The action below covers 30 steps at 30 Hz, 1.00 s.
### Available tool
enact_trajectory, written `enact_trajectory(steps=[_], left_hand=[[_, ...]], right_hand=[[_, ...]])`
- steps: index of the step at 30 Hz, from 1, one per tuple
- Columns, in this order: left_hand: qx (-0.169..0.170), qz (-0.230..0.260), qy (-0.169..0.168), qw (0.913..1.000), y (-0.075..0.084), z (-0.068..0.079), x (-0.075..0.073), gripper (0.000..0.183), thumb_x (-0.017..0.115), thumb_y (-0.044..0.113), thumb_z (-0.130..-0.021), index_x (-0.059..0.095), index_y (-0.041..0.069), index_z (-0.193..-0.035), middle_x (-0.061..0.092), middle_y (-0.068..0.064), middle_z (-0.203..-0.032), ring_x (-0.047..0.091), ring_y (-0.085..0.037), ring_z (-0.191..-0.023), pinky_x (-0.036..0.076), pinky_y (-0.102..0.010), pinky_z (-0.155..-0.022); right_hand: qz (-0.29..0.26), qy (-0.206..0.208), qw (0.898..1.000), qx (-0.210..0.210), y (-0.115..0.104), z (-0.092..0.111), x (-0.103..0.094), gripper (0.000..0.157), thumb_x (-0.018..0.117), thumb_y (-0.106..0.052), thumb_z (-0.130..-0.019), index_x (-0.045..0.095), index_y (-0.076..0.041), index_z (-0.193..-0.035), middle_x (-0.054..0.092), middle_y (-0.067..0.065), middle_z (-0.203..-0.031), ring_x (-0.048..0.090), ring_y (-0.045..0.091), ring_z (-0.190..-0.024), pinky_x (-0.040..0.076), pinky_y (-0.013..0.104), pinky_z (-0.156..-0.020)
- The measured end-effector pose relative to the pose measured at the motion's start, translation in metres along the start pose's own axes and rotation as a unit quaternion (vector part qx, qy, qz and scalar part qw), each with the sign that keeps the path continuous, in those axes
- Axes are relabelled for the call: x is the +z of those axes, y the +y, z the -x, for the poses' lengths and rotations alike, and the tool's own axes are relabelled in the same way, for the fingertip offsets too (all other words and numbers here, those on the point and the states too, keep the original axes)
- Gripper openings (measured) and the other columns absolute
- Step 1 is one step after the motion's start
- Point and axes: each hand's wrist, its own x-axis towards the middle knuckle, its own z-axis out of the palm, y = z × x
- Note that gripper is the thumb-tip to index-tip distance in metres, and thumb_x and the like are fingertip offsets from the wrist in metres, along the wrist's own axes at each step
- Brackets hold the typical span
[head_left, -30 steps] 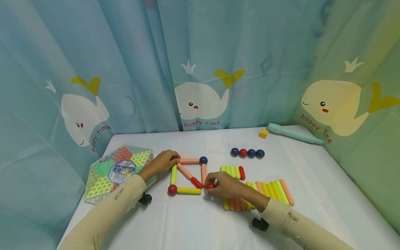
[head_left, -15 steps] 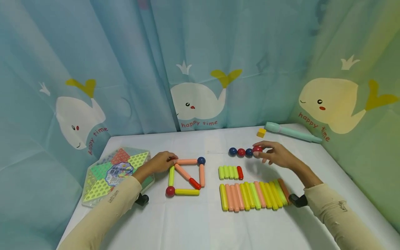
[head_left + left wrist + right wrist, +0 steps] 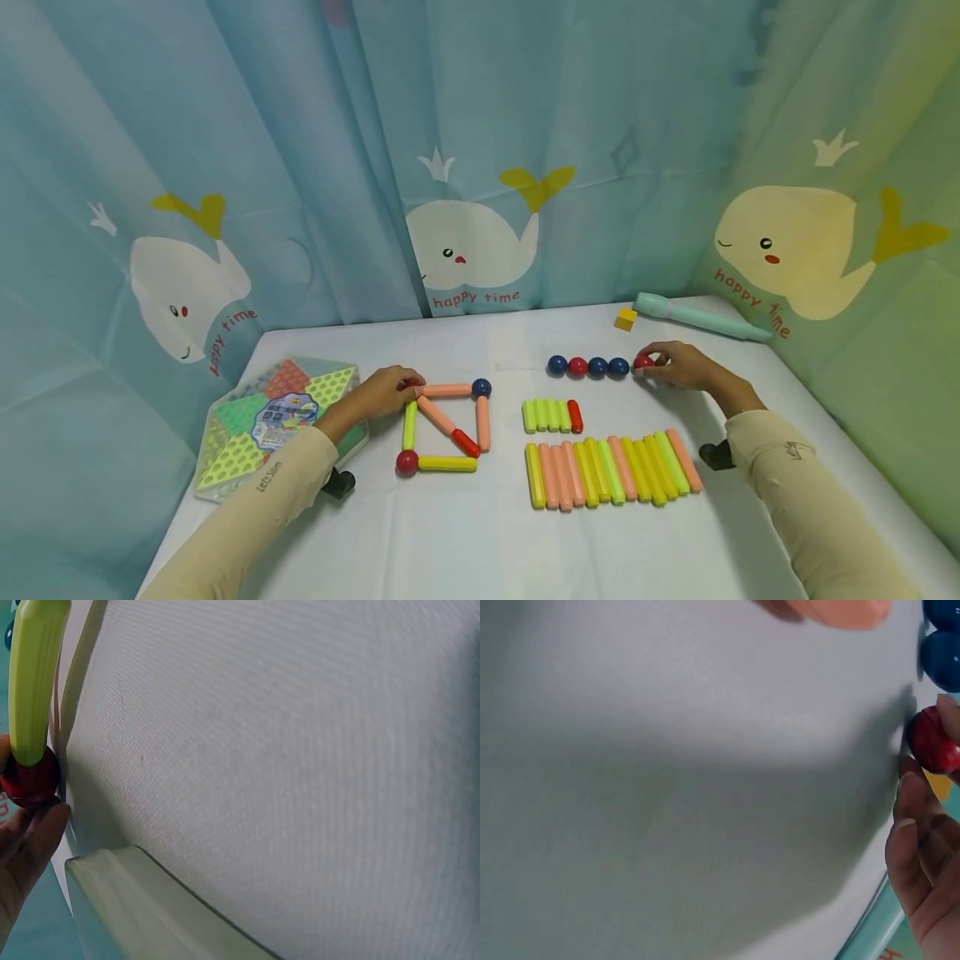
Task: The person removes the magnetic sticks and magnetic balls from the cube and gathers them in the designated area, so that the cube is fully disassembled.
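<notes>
My left hand (image 3: 390, 390) pinches a red ball (image 3: 31, 778) at the far left corner of a stick frame; a lime stick (image 3: 36, 682) meets that ball. The frame also has salmon sticks, a yellow stick (image 3: 447, 464), a blue ball (image 3: 482, 387), another red ball (image 3: 407, 462) and a diagonal of a salmon and a short red stick (image 3: 465, 442). No ball sits at its near right corner. My right hand (image 3: 678, 367) pinches a red ball (image 3: 934, 741) low over the table, just right of a row of blue balls (image 3: 597, 367) with one red ball (image 3: 577, 367) among them.
Short lime sticks (image 3: 546, 415) and a red stick (image 3: 575, 416) lie near the middle, behind a long row of coloured sticks (image 3: 600, 472). At the left stands a clear box (image 3: 277, 421). A yellow cube (image 3: 626, 318) and mint pen-shaped object (image 3: 701, 317) lie at the back right.
My right hand has carried the red ball from the frame's near right corner to the far right, beside the ball row. My left hand has stayed at the far left corner.
</notes>
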Motion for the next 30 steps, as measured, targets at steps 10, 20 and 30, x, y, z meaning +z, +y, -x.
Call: enact_trajectory(steps=[10, 20, 30], left_hand=[[0.004, -0.004, -0.001, 1.0000, -0.002, -0.001, 0.002, 0.026, 0.057, 0.024, -0.104, 0.069, 0.011, -0.123, 0.067, -0.005, -0.114, 0.058, -0.019, -0.103, 0.051, -0.043, -0.097], [0.007, -0.003, 0.003, 1.0000, -0.003, 0.001, 0.001, 0.026, 0.057, 0.023, -0.104, 0.069, 0.011, -0.123, 0.067, -0.005, -0.114, 0.059, -0.020, -0.104, 0.051, -0.044, -0.097], [0.029, -0.011, 0.004, 0.9995, -0.005, 0.001, 0.001, 0.023, 0.058, 0.022, -0.103, 0.069, 0.010, -0.120, 0.067, -0.005, -0.112, 0.059, -0.019, -0.102, 0.052, -0.042, -0.095]], right_hand=[[-0.030, -0.049, 0.997, 0.043, 0.000, -0.008, -0.001, 0.059, 0.077, -0.026, -0.089, 0.053, 0.004, -0.133, 0.066, 0.023, -0.105, 0.061, 0.019, -0.077, 0.053, 0.031, -0.065], [-0.011, -0.049, 0.998, 0.041, -0.003, -0.007, -0.001, 0.058, 0.077, -0.024, -0.088, 0.054, 0.008, -0.130, 0.067, 0.023, -0.104, 0.061, 0.020, -0.079, 0.053, 0.031, -0.067], [0.000, -0.016, 0.999, 0.049, -0.004, 0.033, -0.016, 0.065, 0.072, -0.036, -0.093, 0.049, 0.009, -0.134, 0.064, 0.029, -0.112, 0.066, 0.022, -0.081, 0.055, 0.034, -0.068]])
